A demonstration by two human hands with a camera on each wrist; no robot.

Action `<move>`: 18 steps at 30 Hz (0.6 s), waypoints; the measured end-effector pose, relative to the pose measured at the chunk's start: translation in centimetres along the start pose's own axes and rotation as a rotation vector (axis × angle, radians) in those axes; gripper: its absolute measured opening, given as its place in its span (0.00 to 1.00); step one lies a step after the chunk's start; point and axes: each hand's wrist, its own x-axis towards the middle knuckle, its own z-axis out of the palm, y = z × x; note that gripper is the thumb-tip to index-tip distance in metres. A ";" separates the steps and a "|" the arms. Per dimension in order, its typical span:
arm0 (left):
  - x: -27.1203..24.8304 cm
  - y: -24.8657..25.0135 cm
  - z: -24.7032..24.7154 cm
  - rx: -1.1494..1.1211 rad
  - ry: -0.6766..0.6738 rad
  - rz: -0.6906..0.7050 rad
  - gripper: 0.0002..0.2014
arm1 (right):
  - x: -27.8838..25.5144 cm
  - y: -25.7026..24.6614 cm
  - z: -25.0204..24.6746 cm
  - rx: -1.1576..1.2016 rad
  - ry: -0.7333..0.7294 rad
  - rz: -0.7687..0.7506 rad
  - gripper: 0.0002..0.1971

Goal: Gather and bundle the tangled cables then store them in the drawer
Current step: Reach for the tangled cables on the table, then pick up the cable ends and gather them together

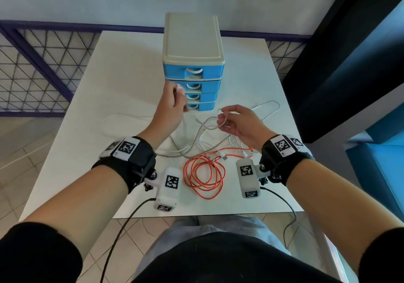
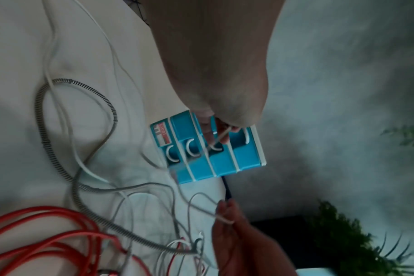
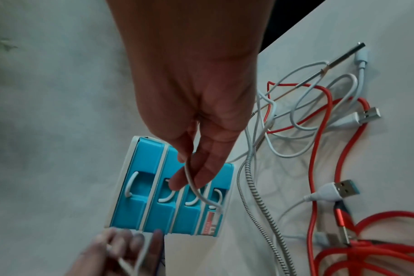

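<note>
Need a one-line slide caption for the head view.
Left hand and right hand lift a white cable from tangled cables before a closed blue drawer unit.

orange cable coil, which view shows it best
The head view: the whole orange cable coil lies in loops on the table's near edge, between the wrists. The left wrist view catches only some loops at its lower-left corner; the right wrist view cuts them off at lower right.

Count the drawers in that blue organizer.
4, stacked in the organizer at the table's far side: top drawer, second, third, bottom. All shut; the left hand overlaps their left edges.
</note>
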 end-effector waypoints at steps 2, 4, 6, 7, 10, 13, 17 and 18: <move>-0.5 -0.6 0.8 0.106 -0.114 -0.040 0.08 | 0.2 -0.4 -0.1 0.054 0.006 0.013 0.08; -1.2 -0.8 1.8 0.201 -0.298 -0.105 0.12 | 0.2 -0.7 0.0 0.083 0.000 0.022 0.09; -1.6 -1.3 2.7 0.326 -0.467 -0.143 0.15 | 0.2 -1.0 0.2 0.083 -0.007 0.022 0.10; -1.7 -1.6 2.9 0.428 -0.531 -0.132 0.17 | 0.3 -1.1 0.2 0.074 -0.005 0.014 0.11; -1.7 -2.9 2.5 0.655 -0.649 -0.116 0.18 | 0.3 -1.2 -0.2 0.062 0.046 -0.022 0.13; -1.6 -3.4 0.9 0.698 -0.618 -0.153 0.12 | 0.1 -0.8 -0.7 0.076 0.087 -0.037 0.13; -1.1 -2.3 -1.1 0.852 -0.368 -0.112 0.14 | -0.1 -0.4 -0.7 -0.239 0.175 -0.052 0.12; -0.9 -2.0 -1.4 0.888 -0.334 -0.076 0.14 | -0.1 -0.4 -0.5 -0.428 0.178 -0.064 0.12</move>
